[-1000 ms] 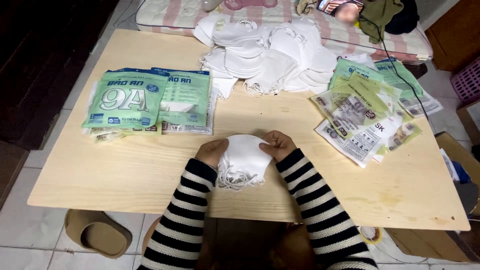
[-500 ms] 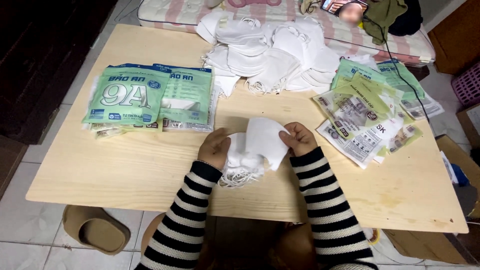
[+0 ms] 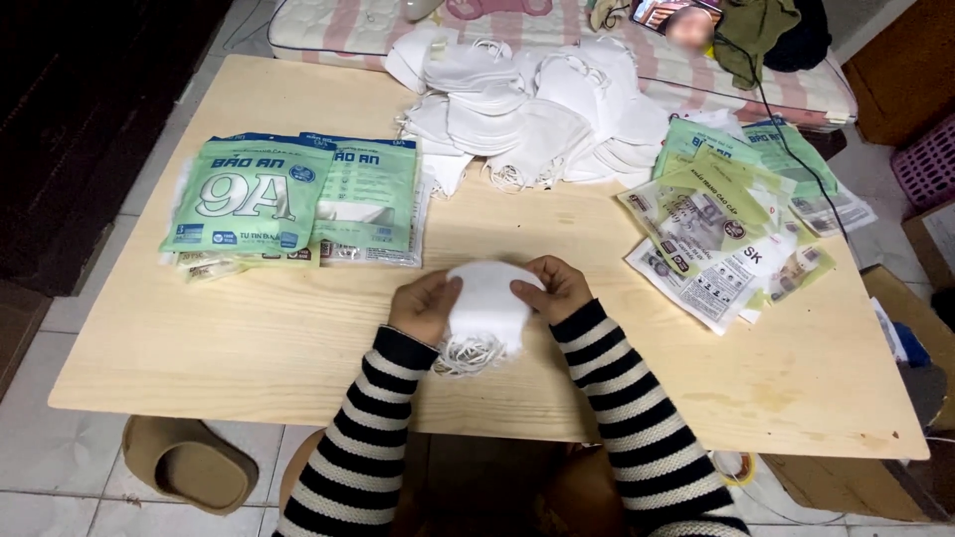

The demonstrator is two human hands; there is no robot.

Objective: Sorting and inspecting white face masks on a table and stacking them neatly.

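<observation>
White face masks, stacked and folded, sit at the near middle of the wooden table, gripped from both sides. Left hand clasps the left edge of the stack with fingers curled around it; right hand clasps the right edge in the same way. A tangle of white ear loops hangs from the near end of the stack and rests on the table.

Surrounding items:
- Far middle: a loose heap of white masks, well apart from the held stack.
- Far left: a pile of green printed pouches, lying flat and overlapping.
- Right: a scattered spread of green and clear printed packaging, reaching the right edge of the table.
- Nothing lies between the held stack and these three groups; bare wood surrounds the hands.

Both forearms wear black-and-white striped sleeves.

Surface and room: the table is pale, unfinished wood standing on a light tiled floor. A tan slipper lies on the floor at near left. A pink striped mattress borders the far edge of the table. A brown cardboard box stands at the right.
</observation>
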